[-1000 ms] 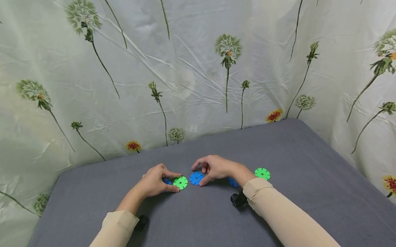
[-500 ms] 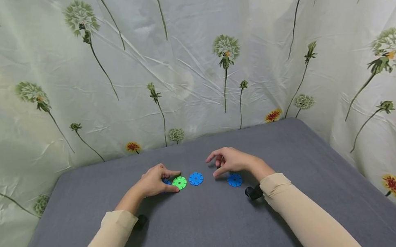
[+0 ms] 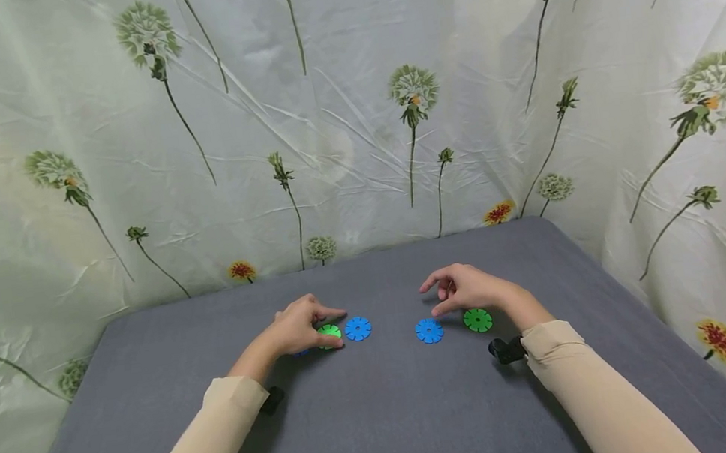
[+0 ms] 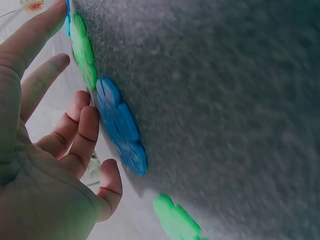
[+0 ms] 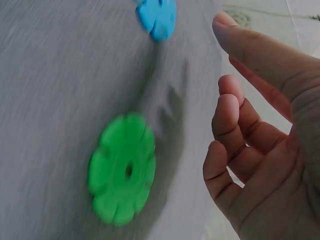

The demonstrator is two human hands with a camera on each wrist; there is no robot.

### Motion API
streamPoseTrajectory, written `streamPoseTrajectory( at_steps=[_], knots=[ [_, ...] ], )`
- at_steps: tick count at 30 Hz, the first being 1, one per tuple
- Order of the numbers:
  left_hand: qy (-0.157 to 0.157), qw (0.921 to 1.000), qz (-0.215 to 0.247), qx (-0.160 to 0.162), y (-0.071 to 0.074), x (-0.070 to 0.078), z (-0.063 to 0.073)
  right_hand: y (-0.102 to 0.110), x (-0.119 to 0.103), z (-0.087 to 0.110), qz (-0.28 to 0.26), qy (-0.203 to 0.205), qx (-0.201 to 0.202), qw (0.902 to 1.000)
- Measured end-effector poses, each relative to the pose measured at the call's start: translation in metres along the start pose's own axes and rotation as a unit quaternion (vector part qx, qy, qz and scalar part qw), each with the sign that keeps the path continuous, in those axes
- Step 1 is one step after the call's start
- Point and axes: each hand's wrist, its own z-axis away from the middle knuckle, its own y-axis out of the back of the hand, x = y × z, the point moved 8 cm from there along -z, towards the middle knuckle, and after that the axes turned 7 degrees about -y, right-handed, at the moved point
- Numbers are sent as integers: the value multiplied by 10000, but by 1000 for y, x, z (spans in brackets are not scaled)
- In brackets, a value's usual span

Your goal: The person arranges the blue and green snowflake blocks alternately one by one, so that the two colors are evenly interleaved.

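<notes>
My left hand (image 3: 301, 328) is low over the table, thumb and index finger spread and holding nothing. Under it lies a green notched plastic disc (image 3: 329, 334), partly covered by the hand, with a blue disc (image 4: 120, 127) mostly hidden in the head view. The left wrist view shows another green disc (image 4: 177, 220) further along that row. Just right of the left fingertips is a blue disc (image 3: 358, 328). My right hand (image 3: 473, 290) hovers with loosely bent fingers and nothing in them, near a second blue disc (image 3: 429, 330) and a green disc (image 3: 477, 320) in its shadow.
The discs lie flat on a grey cloth-covered table (image 3: 387, 420). Behind it hangs a pale curtain (image 3: 348, 107) printed with dandelions. A dark wrist camera (image 3: 507, 350) sits under the right wrist.
My right hand has withdrawn rightward from the middle blue disc, past the second blue one, to near the green disc. The left hand has shifted slightly right. The discs stay in place.
</notes>
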Motion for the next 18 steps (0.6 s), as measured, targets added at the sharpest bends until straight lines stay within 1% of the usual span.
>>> streamPoseTrajectory(
  at_steps=[4, 9, 14, 18],
  knots=[
    [-13, 10000, 26, -33, -3, 4, -5, 6, 17, 12, 44, -41, 8, 10000],
    [-22, 10000, 12, -75, -7, 8, -9, 8, 37, 27, 16, -78, -5, 10000],
    [57, 10000, -21, -75, -9, 10, -12, 8, 47, 40, -192, 41, -5, 9998],
    [50, 10000, -20, -69, -11, 11, -14, 9, 52, 46, -294, 119, 70, 9995]
  ],
)
